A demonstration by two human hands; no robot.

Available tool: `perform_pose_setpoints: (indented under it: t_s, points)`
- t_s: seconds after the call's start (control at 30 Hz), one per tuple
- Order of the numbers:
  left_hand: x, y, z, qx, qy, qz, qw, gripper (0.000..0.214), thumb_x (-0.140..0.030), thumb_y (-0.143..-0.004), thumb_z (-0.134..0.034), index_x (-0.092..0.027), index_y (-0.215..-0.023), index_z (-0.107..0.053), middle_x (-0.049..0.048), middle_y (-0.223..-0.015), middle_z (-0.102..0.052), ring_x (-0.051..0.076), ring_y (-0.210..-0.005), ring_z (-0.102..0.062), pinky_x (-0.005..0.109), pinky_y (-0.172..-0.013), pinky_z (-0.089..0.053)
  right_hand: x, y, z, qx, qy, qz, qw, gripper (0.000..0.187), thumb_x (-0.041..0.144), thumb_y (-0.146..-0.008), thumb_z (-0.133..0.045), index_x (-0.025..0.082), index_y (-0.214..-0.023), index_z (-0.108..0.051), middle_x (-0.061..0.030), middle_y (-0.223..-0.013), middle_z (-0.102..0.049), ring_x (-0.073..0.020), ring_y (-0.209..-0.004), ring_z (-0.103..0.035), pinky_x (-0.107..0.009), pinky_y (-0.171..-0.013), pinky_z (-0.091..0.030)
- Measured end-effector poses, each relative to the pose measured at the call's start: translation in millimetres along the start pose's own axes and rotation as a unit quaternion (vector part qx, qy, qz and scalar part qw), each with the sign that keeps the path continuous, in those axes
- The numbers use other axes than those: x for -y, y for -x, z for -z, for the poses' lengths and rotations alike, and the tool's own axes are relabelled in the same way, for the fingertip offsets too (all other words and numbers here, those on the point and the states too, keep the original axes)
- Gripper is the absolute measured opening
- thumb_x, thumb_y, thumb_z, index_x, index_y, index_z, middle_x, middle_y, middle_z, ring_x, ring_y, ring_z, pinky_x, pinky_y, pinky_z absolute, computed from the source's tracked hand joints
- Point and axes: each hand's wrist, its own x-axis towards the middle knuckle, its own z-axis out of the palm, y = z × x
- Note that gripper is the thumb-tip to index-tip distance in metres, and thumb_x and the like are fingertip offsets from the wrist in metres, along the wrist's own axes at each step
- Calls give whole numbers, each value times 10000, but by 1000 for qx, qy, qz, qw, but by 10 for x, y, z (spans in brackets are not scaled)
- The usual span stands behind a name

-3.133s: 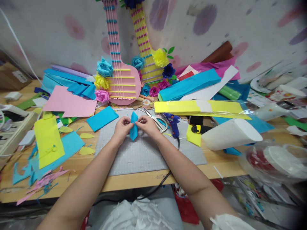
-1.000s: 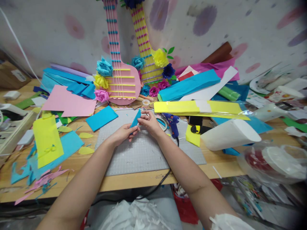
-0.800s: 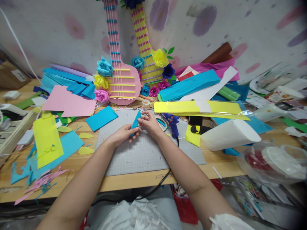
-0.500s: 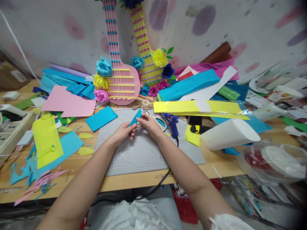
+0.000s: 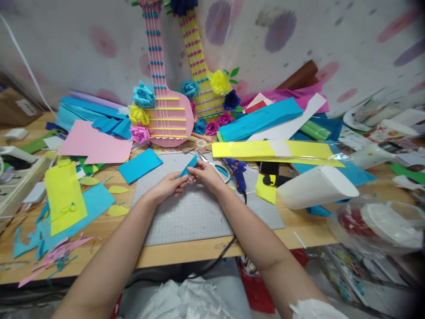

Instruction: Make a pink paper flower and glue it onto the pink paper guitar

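A small folded piece of blue paper (image 5: 187, 165) is pinched between both hands above the grey cutting mat (image 5: 199, 212). My left hand (image 5: 166, 186) grips its lower end with closed fingers. My right hand (image 5: 207, 173) pinches it from the right, close against the left fingertips. The paper's pointed tip slants up and to the right. Scissors (image 5: 217, 167) lie on the mat just behind my right hand, and a blue glue gun (image 5: 238, 172) rests to their right.
Two paper guitars, one pink (image 5: 166, 115) and one yellow (image 5: 202, 84), lean on the wall with paper flowers. Sheets of blue (image 5: 139, 165), pink (image 5: 94, 144) and yellow paper (image 5: 64, 195) cover the left. A yellow wrapped roll (image 5: 275, 150), a white cone (image 5: 318, 188) and plastic bags (image 5: 378, 221) crowd the right.
The blue paper went from a wider held-up shape to a narrow folded strip slanting right. Both hands stayed together over the mat, shifting slightly between frames.
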Motion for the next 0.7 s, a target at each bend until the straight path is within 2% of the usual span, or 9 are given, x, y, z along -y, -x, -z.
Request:
perform_pose_setpoints:
  t_s: [0.1, 0.17, 0.23, 0.3, 0.37, 0.53, 0.6, 0.7]
  points:
    - [-16, 4, -13, -18, -9, 12, 1000, 333, -445, -681, -670, -135, -780, -594, -36, -555, -454, 55, -436, -412, 170, -381, -347, -18, -23, 32, -35, -2, -2, 999, 367, 448, -563, -727, 173, -726, -546, 53, -577, -552, -65, -482, -477, -196, -479, -372]
    - [-29, 2, -21, -37, -4, 11, 999, 376, -441, -644, -704, -125, -825, -611, 19, -671, -574, 88, -536, -531, 205, -478, -446, -15, -31, 44, -37, 4, -2, 999, 374, 447, -549, -734, 170, -713, -545, 51, -569, -551, -68, -479, -475, -198, -470, -373]
    - [-32, -6, -28, -53, 7, -1, 999, 401, -440, -622, -721, -120, -840, -615, 51, -752, -619, 110, -610, -583, 240, -572, -491, -4, -28, 43, -28, 18, 0, 999, 370, 441, -542, -740, 167, -696, -546, 50, -557, -549, -69, -470, -467, -202, -461, -373]
    - [-21, -21, -32, -60, 1, -17, 998, 381, -442, -627, -714, -118, -796, -607, 30, -693, -598, 96, -563, -559, 236, -554, -487, 4, -20, 30, -18, 27, 4, 999, 358, 429, -542, -745, 168, -690, -549, 52, -552, -548, -69, -464, -462, -204, -460, -376]
    - [-1, -36, -35, -63, -16, -24, 998, 348, -439, -646, -695, -123, -747, -592, -8, -599, -532, 73, -481, -489, 207, -459, -443, 1, -15, 20, -15, 27, 9, 999, 351, 421, -549, -745, 173, -705, -552, 52, -553, -554, -73, -471, -473, -204, -465, -379]
    - [31, -56, -32, -84, -26, -29, 996, 294, -422, -691, -651, -146, -694, -547, -42, -537, -463, 43, -414, -391, 151, -355, -328, -33, -31, 33, -41, 38, 11, 998, 360, 456, -561, -730, 175, -687, -544, 60, -517, -528, -63, -442, -448, -195, -437, -366]
    - [32, -59, -32, -88, -18, -29, 996, 307, -428, -680, -661, -145, -705, -544, -36, -555, -488, 45, -422, -414, 155, -370, -352, -36, -39, 43, -42, 38, -1, 998, 378, 475, -548, -730, 174, -661, -532, 62, -502, -521, -61, -430, -444, -192, -424, -367]
    - [29, -65, -41, -74, 6, -16, 997, 345, -436, -655, -688, -136, -768, -561, 20, -679, -589, 82, -515, -535, 213, -484, -469, -29, -46, 49, -43, 25, -14, 999, 399, 481, -525, -738, 172, -657, -523, 54, -516, -540, -64, -444, -474, -191, -430, -384]
